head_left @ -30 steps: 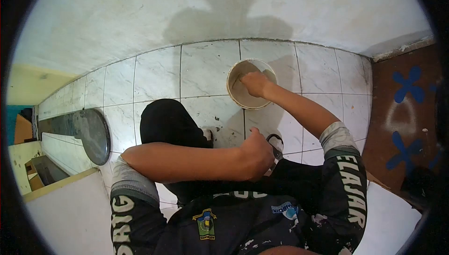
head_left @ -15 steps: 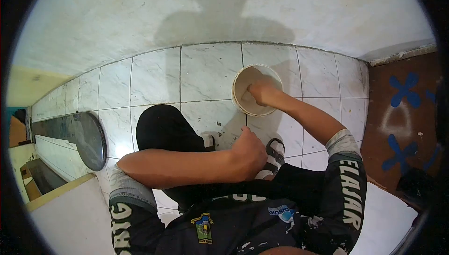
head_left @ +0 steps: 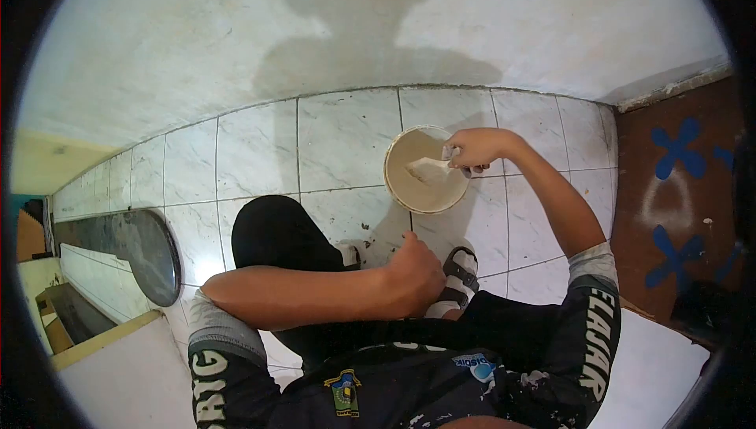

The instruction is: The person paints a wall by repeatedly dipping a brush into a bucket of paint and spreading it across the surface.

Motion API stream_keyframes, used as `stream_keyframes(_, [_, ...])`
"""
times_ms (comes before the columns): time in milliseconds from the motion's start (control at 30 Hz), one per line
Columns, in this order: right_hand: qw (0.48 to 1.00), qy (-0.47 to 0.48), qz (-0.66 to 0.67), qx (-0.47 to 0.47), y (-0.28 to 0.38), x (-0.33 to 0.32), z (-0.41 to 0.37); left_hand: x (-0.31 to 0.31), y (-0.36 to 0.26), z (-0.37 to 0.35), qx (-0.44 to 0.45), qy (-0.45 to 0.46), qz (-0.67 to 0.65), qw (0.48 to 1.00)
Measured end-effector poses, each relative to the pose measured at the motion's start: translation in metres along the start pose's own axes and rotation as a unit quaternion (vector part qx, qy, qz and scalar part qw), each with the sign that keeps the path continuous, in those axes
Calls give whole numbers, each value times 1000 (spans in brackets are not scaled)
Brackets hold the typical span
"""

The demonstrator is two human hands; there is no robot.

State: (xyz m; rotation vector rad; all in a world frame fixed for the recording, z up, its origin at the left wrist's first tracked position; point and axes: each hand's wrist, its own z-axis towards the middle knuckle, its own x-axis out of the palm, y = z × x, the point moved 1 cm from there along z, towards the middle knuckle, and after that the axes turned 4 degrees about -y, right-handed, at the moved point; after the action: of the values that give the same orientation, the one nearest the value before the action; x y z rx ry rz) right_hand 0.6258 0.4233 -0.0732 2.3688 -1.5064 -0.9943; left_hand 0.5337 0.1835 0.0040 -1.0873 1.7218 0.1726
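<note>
A round white bucket (head_left: 402, 195) stands on the tiled floor. At its right rim my right hand (head_left: 475, 149) grips a pale, flat scraper (head_left: 429, 169), whose blade lies over the bucket's opening. Whitish smears show on the fingers and on the scraper. My left hand (head_left: 417, 275) is a closed fist in front of my body, below the bucket; whether it holds anything is hidden.
White tiles (head_left: 346, 138) run up to a pale wall (head_left: 197, 35). A dark, rounded slab (head_left: 153, 252) lies at the left. At the right is a brown panel (head_left: 642, 193) with blue shapes. My sandalled foot (head_left: 462, 268) is below the bucket.
My right hand has come up out of the bucket to its right rim, bringing the scraper into view. The view has shifted slightly; my left hand stays in a fist.
</note>
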Motion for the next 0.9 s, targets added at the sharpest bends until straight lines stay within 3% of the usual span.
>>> stream_keyframes(67, [990,25,132,-34,-18,-9,-13,4,1,0,3,-22,-2,1000])
stream_keyframes(100, [991,20,131,-34,-29,-9,-19,4,1,1,4,-24,3,1000])
stream_keyframes(167, [958,11,286,-22,-48,-5,-31,0,2,1,4,6,20,1000])
stream_keyframes(367, [897,21,441,-15,-96,15,-52,4,1,6,4,14,16,1000])
stream_keyframes(500, [835,-23,542,-92,-98,25,-77,0,-1,12,16,39,16,999])
stream_keyframes(567, [751,-27,639,-162,-98,22,-86,-1,-3,18,33,71,28,997])
stream_keyframes(633, [741,-138,635,-170,-58,2,-117,-6,-5,23,34,80,17,996])
stream_keyframes(700, [757,-170,589,-226,8,-43,-169,-6,-5,33,55,82,7,995])
stream_keyframes(767, [700,-344,580,-233,66,-64,-222,-32,-12,22,75,73,-29,994])
stream_keyframes(900, [649,-617,355,-267,165,-101,-318,-12,0,43,84,111,-35,990])
